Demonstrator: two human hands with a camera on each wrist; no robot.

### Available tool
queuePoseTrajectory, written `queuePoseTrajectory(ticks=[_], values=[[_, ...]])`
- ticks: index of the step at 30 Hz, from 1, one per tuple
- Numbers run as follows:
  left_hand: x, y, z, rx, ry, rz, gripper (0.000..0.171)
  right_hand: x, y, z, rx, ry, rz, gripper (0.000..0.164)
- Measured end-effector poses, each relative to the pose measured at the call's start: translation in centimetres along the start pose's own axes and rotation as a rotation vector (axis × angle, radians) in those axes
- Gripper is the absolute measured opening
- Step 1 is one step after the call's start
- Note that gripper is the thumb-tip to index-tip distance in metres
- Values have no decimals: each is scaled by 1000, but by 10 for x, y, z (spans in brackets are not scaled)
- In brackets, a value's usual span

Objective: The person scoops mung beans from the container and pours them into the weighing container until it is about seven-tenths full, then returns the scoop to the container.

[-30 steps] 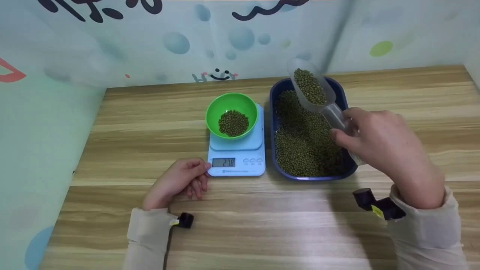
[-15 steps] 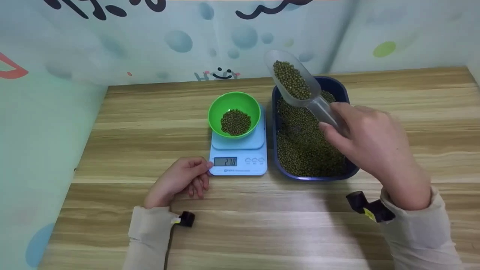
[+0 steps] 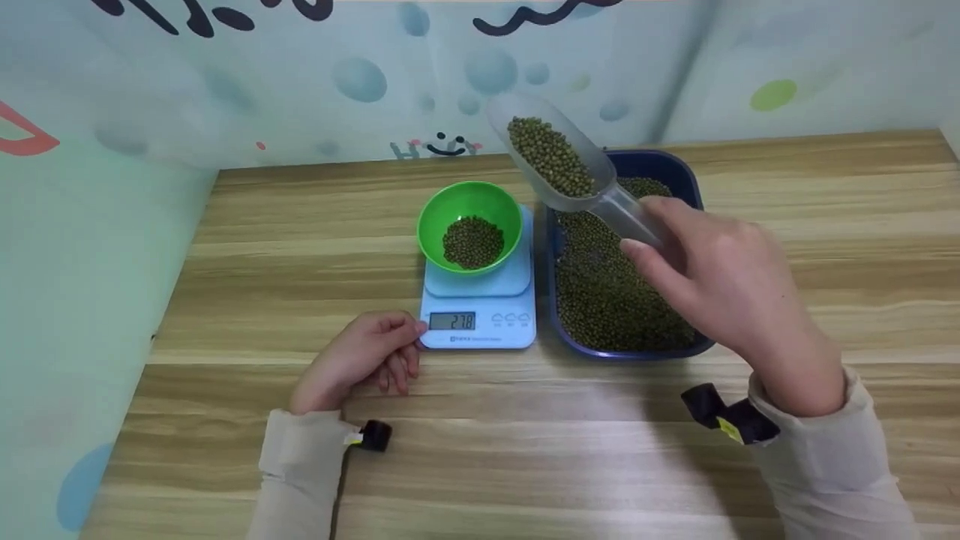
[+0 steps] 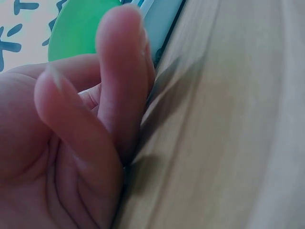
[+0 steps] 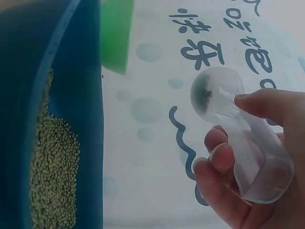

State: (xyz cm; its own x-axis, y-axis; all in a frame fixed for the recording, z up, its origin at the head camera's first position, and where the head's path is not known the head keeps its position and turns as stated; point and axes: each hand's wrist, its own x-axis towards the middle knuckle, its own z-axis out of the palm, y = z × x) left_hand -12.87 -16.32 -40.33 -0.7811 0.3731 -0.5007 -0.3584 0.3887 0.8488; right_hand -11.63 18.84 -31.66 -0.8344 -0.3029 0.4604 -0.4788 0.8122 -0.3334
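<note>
My right hand [image 3: 720, 270] grips the handle of a clear plastic scoop [image 3: 619, 214], which carries a heap of small green beans [image 3: 551, 156]. The scoop is held in the air between the green bowl [image 3: 435, 217] and a dark blue tub [image 3: 556, 300] of the same beans. A smaller pile of beans [image 3: 472, 242] lies in the bowl, which stands on a light blue kitchen scale [image 3: 480, 285] reading 27.8. Resting on the table, my left hand [image 3: 364, 356] has its thumb against the scale's lower left corner, its other fingers loosely bent.
The wooden table [image 3: 270, 255] meets a printed wall sheet [image 3: 300, 82] behind the bowl and tub. The tub stands just right of the scale, with a narrow gap between them. Another sheet rises along the left.
My right hand has carried the loaded scoop leftward, from over the tub towards the bowl. The left hand and the scale reading stay the same.
</note>
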Motion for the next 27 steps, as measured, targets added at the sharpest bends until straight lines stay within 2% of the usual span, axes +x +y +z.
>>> queuePoseTrajectory(ticks=[5,10,15,22,27], values=[[1,-1,-1,-14,3,-10,35,10,-4,3,33,18,9,28],[2,-3,-1,-21,-4,9,35,23,-12,7,79,29,26,31],[1,-5,1,-24,-12,10,36,31,-18,8,107,-25,41,33],[0,-4,0,-28,-11,16,35,36,-16,-1,104,-82,150,30],[0,0,-1,-19,-17,23,36,33,-16,-5,100,-131,128,29]])
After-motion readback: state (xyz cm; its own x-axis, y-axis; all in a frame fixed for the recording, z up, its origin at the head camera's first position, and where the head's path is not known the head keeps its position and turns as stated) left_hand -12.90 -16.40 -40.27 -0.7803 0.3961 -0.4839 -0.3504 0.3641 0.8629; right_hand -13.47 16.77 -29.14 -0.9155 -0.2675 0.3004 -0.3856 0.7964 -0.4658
